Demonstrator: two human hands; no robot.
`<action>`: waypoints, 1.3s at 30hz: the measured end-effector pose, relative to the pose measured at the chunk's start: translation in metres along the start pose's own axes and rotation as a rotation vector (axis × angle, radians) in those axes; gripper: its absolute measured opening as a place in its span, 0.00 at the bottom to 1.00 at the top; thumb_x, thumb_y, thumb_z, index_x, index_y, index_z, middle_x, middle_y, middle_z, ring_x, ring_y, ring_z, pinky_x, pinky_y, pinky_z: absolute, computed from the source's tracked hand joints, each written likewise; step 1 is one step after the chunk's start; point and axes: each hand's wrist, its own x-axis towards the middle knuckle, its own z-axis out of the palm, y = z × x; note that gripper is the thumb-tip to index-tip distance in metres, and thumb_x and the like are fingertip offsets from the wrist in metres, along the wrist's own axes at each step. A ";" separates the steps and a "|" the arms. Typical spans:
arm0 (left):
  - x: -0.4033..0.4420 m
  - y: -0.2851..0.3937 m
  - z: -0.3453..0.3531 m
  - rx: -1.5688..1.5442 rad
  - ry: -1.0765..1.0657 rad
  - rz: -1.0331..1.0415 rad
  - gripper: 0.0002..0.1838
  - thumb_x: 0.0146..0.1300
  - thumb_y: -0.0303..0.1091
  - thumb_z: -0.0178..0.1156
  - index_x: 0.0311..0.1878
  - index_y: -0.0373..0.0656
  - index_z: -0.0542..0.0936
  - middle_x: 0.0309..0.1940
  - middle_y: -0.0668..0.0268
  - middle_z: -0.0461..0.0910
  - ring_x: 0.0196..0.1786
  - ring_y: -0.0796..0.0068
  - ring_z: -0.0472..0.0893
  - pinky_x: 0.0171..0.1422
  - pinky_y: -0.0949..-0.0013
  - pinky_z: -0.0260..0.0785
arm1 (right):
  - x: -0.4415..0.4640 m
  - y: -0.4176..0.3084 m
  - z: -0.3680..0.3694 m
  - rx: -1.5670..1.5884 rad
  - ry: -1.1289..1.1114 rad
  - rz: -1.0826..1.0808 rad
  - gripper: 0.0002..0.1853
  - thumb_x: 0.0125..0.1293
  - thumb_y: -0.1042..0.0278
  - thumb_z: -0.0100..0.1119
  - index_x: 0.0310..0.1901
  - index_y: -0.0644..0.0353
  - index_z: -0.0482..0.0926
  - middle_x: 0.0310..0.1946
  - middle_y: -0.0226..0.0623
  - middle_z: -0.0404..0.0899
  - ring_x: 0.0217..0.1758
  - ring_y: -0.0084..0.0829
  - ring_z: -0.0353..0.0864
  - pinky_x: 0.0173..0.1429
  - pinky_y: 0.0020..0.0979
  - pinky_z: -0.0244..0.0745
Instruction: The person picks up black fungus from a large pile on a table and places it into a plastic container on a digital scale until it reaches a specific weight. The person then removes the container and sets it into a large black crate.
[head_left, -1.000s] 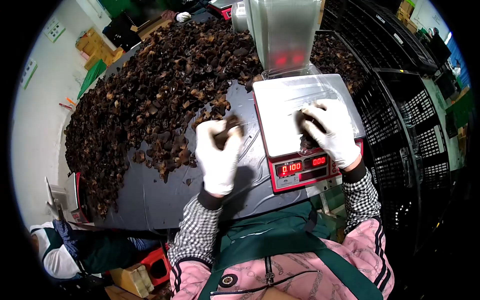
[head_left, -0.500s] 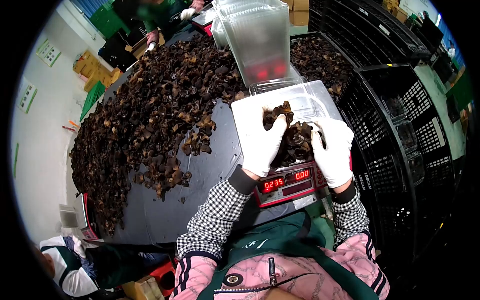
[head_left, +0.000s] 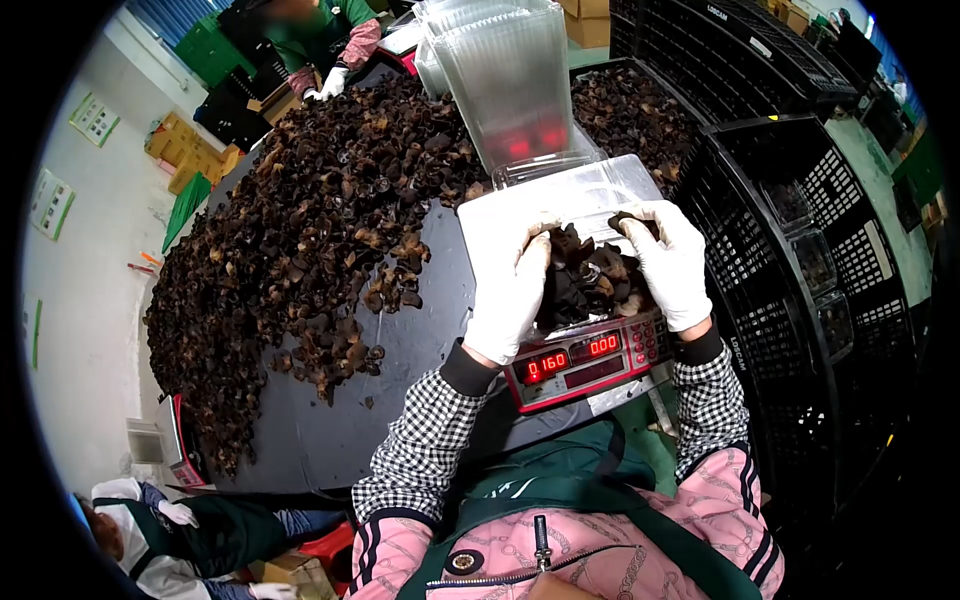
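A digital scale [head_left: 500, 225] with a red base shows 0.160 and 0.00. On its plate a clear plastic box, its lid [head_left: 610, 203] lying behind, holds dark wood ear mushrooms [head_left: 590, 275]. My left hand [head_left: 508, 290], white-gloved, curves round the left side of the mushrooms, fingertips among them; what it may grip is hidden. My right hand [head_left: 672, 262], gloved too, is at the right side with a dark mushroom piece pinched between thumb and fingers.
A large mushroom heap [head_left: 300, 230] covers the dark table [head_left: 310, 440] to the left. Stacked clear boxes [head_left: 505, 90] stand behind the scale. Black crates [head_left: 790, 230] line the right. One co-worker [head_left: 335, 50] is across the table, another [head_left: 180, 530] at lower left.
My left hand has come from the table onto the box at the scale. Mushrooms now fill the box. The reading went from 0.100 to 0.235, then 0.160.
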 end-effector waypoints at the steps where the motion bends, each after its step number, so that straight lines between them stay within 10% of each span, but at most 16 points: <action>1: -0.002 0.008 -0.003 0.000 -0.010 -0.096 0.16 0.75 0.27 0.54 0.61 0.36 0.83 0.40 0.70 0.84 0.37 0.86 0.76 0.44 0.79 0.71 | -0.001 0.007 -0.001 -0.028 -0.010 0.009 0.05 0.70 0.78 0.66 0.45 0.67 0.84 0.40 0.35 0.87 0.43 0.22 0.86 0.49 0.24 0.80; 8: -0.007 -0.018 -0.014 0.107 -0.003 0.063 0.19 0.71 0.22 0.52 0.61 0.37 0.83 0.44 0.68 0.86 0.35 0.84 0.78 0.43 0.77 0.73 | -0.006 0.004 -0.001 -0.018 -0.022 0.009 0.03 0.70 0.79 0.64 0.44 0.66 0.83 0.38 0.37 0.86 0.39 0.22 0.85 0.46 0.23 0.80; 10: -0.004 -0.004 -0.010 0.249 -0.109 0.233 0.25 0.64 0.17 0.48 0.61 0.41 0.83 0.49 0.57 0.87 0.52 0.66 0.85 0.62 0.65 0.76 | -0.009 0.001 0.001 -0.081 -0.043 0.004 0.03 0.70 0.79 0.64 0.44 0.66 0.83 0.37 0.36 0.86 0.38 0.21 0.85 0.45 0.23 0.79; 14: 0.003 -0.004 0.014 0.380 -0.251 0.636 0.28 0.58 0.11 0.51 0.60 0.42 0.82 0.55 0.56 0.84 0.59 0.56 0.82 0.67 0.59 0.74 | -0.014 0.017 0.014 0.018 0.091 0.028 0.04 0.72 0.77 0.63 0.44 0.66 0.83 0.36 0.32 0.86 0.38 0.20 0.83 0.43 0.22 0.78; 23: 0.003 -0.002 -0.016 0.241 -0.162 0.321 0.21 0.61 0.22 0.62 0.58 0.42 0.83 0.49 0.58 0.87 0.53 0.59 0.86 0.63 0.62 0.76 | -0.018 0.008 0.005 0.273 0.055 0.200 0.06 0.76 0.76 0.58 0.49 0.65 0.82 0.41 0.37 0.89 0.44 0.21 0.87 0.48 0.22 0.79; 33: -0.014 0.002 -0.027 0.539 0.089 0.619 0.17 0.68 0.24 0.62 0.60 0.39 0.82 0.56 0.55 0.84 0.56 0.54 0.83 0.65 0.57 0.74 | -0.034 -0.041 0.002 0.130 0.235 0.025 0.08 0.69 0.80 0.65 0.48 0.66 0.84 0.43 0.39 0.88 0.45 0.25 0.87 0.51 0.28 0.81; 36: -0.051 0.031 -0.021 -0.267 -0.036 -0.151 0.18 0.75 0.27 0.58 0.66 0.37 0.77 0.58 0.57 0.83 0.63 0.64 0.81 0.68 0.61 0.72 | -0.055 -0.061 0.004 0.004 0.022 -0.208 0.14 0.61 0.77 0.73 0.50 0.62 0.86 0.43 0.38 0.88 0.49 0.35 0.87 0.58 0.34 0.79; 39: -0.077 0.029 -0.026 -0.507 -0.218 -0.332 0.24 0.80 0.36 0.56 0.73 0.36 0.70 0.61 0.61 0.80 0.46 0.82 0.78 0.52 0.75 0.73 | -0.055 -0.084 0.009 0.048 -0.236 -0.417 0.21 0.59 0.73 0.75 0.55 0.59 0.85 0.49 0.40 0.87 0.57 0.41 0.83 0.65 0.39 0.74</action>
